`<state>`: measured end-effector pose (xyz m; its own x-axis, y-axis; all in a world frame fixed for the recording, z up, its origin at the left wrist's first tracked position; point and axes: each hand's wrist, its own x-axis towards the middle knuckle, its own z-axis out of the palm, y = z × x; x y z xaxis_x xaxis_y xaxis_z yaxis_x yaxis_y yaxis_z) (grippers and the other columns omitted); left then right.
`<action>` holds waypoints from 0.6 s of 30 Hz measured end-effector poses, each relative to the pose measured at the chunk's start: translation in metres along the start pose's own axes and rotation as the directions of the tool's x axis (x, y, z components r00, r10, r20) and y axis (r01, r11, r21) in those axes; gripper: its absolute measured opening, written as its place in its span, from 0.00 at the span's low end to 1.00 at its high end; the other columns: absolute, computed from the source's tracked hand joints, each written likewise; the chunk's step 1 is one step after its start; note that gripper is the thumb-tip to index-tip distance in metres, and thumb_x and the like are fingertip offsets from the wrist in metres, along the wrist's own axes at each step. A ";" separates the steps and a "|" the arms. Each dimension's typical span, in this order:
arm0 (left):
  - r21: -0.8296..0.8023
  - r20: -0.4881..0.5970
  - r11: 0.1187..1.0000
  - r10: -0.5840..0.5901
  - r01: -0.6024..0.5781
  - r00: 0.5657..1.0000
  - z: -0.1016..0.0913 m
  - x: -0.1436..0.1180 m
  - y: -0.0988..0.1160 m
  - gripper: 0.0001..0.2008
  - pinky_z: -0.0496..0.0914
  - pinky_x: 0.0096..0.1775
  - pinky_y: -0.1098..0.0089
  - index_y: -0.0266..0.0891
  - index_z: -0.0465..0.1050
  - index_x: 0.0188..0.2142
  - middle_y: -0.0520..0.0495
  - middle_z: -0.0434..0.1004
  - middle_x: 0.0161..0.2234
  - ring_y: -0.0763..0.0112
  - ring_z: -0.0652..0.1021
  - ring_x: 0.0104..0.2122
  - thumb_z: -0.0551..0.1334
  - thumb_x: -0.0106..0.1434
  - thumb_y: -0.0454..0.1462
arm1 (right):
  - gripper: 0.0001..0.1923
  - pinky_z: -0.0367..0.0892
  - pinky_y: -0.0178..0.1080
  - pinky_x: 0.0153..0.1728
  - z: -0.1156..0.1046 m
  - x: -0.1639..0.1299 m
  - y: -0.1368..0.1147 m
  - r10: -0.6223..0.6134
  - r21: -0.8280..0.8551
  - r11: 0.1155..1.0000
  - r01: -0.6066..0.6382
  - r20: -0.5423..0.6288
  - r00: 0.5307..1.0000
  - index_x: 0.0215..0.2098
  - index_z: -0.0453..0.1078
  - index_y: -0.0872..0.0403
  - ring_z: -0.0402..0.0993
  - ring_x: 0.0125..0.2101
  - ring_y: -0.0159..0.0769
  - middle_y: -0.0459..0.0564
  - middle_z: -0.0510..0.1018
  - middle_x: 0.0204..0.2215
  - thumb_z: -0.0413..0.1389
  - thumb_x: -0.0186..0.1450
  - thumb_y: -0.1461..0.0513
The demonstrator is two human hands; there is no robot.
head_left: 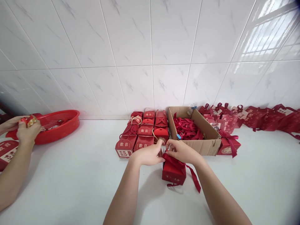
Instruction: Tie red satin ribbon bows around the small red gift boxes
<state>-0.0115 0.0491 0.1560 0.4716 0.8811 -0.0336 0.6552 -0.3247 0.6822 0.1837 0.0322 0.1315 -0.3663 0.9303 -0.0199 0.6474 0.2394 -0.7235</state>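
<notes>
A small red gift box (172, 174) stands on the white table in front of me, its top partly covered by my fingers. My left hand (150, 154) pinches the box's upper left edge, where a white inner side shows. From the other side, my right hand (184, 150) is closed on the top flap, fingertips nearly meeting those of the left. A red ribbon (195, 179) trails from the box down its right side, and one end lies by its base. Exactly what the fingertips grip is partly hidden.
Finished red boxes (126, 143) stand in rows behind my left hand. Beside them, a cardboard box (199, 147) holds red ribbons. Further right are a bow-tied box (228, 147) and several red bags (255, 117). At left, a co-worker's hands (29, 129) hold a red-gold packet near a red basket (70, 126).
</notes>
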 end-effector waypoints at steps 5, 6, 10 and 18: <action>0.134 0.276 0.991 -0.049 0.012 0.960 -0.003 0.000 0.003 0.24 0.64 0.29 0.72 0.47 0.59 0.53 0.50 0.78 0.37 0.67 0.77 0.32 0.61 0.58 0.42 | 0.05 0.58 0.33 0.27 0.000 0.002 -0.001 0.019 -0.049 0.999 -0.020 -0.019 1.000 0.34 0.68 0.53 0.66 0.26 0.30 0.44 0.75 0.27 0.52 0.60 0.63; 0.150 0.292 0.989 -0.050 0.006 0.955 -0.004 0.000 0.003 0.24 0.64 0.30 0.72 0.48 0.58 0.54 0.50 0.77 0.39 0.67 0.77 0.33 0.59 0.59 0.43 | 0.05 0.58 0.33 0.27 0.000 0.003 -0.001 0.022 -0.051 0.998 -0.023 -0.018 1.000 0.33 0.68 0.53 0.67 0.26 0.30 0.45 0.75 0.27 0.52 0.59 0.63; 0.203 0.335 0.979 -0.062 -0.008 0.940 -0.004 0.001 0.003 0.25 0.66 0.32 0.70 0.47 0.54 0.55 0.47 0.76 0.43 0.63 0.77 0.37 0.58 0.59 0.44 | 0.06 0.59 0.33 0.26 0.000 0.004 0.000 0.036 -0.042 0.998 -0.037 -0.015 0.999 0.34 0.70 0.53 0.70 0.28 0.32 0.46 0.78 0.30 0.52 0.58 0.64; 0.265 0.349 0.964 -0.089 -0.007 0.933 -0.003 0.004 0.003 0.28 0.67 0.30 0.67 0.44 0.52 0.57 0.44 0.75 0.42 0.59 0.77 0.35 0.57 0.59 0.45 | 0.05 0.61 0.32 0.25 -0.001 0.003 -0.001 0.043 -0.014 0.999 -0.043 0.002 0.999 0.29 0.71 0.55 0.71 0.23 0.31 0.47 0.78 0.26 0.53 0.58 0.64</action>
<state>-0.0096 0.0524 0.1596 0.5875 0.7309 -0.3473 0.7848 -0.4101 0.4646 0.1828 0.0350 0.1329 -0.3395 0.9392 -0.0520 0.6720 0.2035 -0.7120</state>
